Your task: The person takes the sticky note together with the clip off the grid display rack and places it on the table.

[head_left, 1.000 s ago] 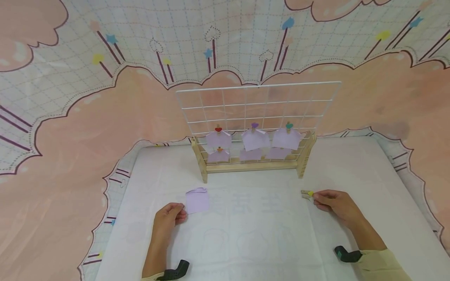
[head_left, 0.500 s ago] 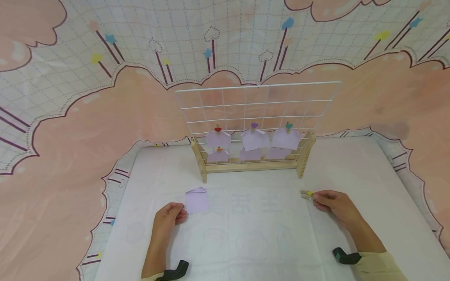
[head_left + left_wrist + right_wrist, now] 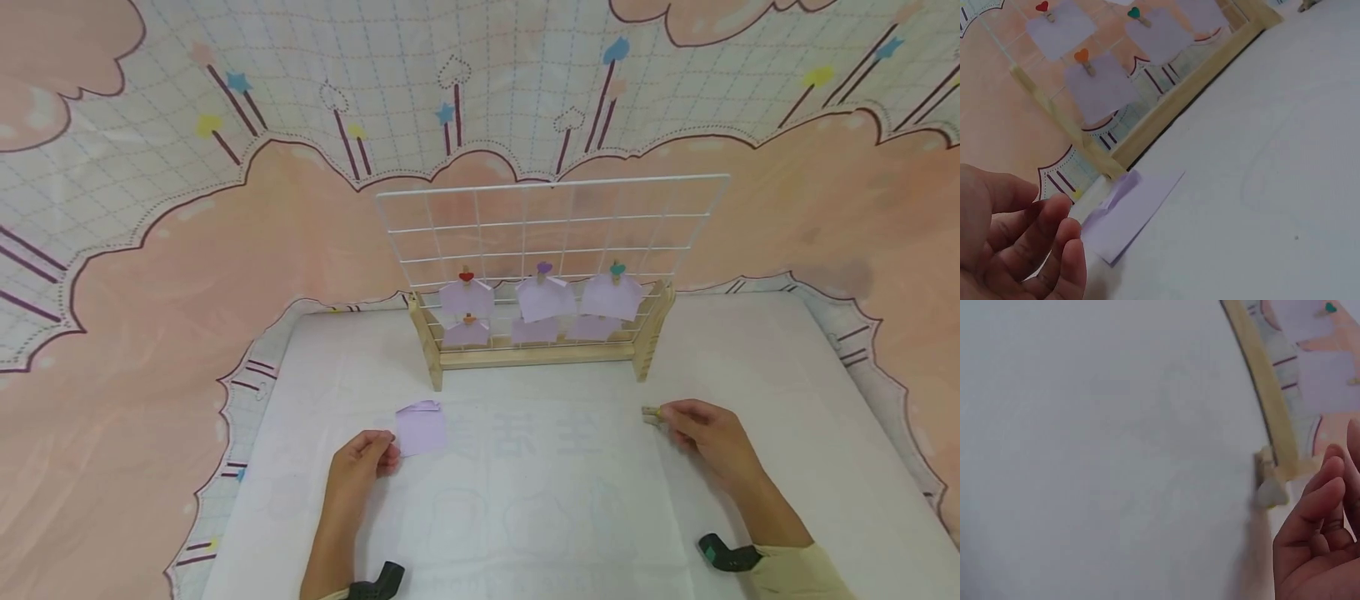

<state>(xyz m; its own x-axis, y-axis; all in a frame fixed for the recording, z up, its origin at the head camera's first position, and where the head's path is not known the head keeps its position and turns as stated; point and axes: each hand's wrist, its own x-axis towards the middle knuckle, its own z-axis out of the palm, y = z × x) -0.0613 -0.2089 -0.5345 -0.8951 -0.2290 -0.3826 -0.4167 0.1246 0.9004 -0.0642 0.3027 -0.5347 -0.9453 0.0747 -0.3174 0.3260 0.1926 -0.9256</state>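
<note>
My left hand (image 3: 363,458) is beside a lilac sticky note (image 3: 422,428), its loosely bent fingertips right at the note's left edge. In the left wrist view the fingers overlap the note's near corner, with no paper showing between thumb and index finger. The note's top strip is creased and lifted. At the right, my right hand (image 3: 708,433) has its fingertips at a small wooden clothespin (image 3: 648,413) with a yellow heart, partly covering the heart. In the right wrist view the clothespin's pale heart (image 3: 1272,492) shows just beside the loosely curled fingers.
A white wire grid rack (image 3: 551,185) on a wooden base (image 3: 536,357) stands at the back. Several lilac notes hang on it, held by clothespins with coloured hearts, such as a red heart (image 3: 466,277). A white cloth (image 3: 555,500) covers the table.
My right hand has shifted slightly left, so its fingertips now cover more of the yellow heart. The clothespin, the note and my left hand stay nearly where they were.
</note>
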